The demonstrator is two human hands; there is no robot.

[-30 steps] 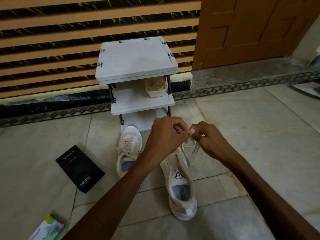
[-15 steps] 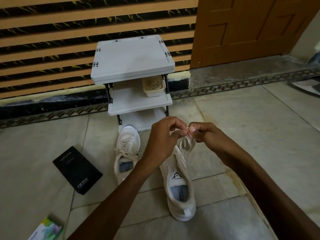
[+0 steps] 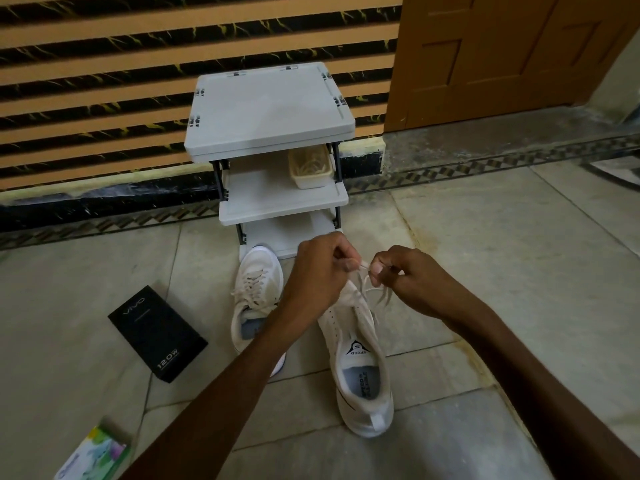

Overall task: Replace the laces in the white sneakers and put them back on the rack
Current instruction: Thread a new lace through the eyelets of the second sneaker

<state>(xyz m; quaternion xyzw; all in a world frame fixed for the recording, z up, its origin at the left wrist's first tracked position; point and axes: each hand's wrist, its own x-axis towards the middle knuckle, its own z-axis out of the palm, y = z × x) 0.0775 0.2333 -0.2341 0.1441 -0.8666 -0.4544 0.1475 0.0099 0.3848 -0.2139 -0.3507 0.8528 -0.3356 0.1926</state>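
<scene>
Both hands are closed on the lace (image 3: 363, 266). The left hand (image 3: 317, 275) pinches it between thumb and curled fingers, and the right hand (image 3: 415, 282) pinches it just beside, so that only a short stretch of lace shows between the two grips. Below the right hand, loose turns of the same lace hang down toward the shoe.

The sneaker being laced (image 3: 346, 323) lies on the floor directly beneath the hands. Its long axis runs from the heel, nearest the person, away toward the toe, leaning a little to the left. The hands sit above its forefoot, so the lace runs downward and slightly back toward the person from the pinch to the eyelets, which the left hand largely hides. Neither hand is plainly nearer; the left hangs over the toe end and the right over the shoe's right flank.

The other sneaker (image 3: 258, 289) lies just beside it to the left, its lacing in place and its toe touching or nearly touching the foot of the rack (image 3: 270, 109). The rack stands straight ahead along the shoes' axis, beyond both toes. On its middle shelf is a small tray (image 3: 311, 180) holding pale laces. A black box (image 3: 157, 332) lies well apart on the floor to the left.
</scene>
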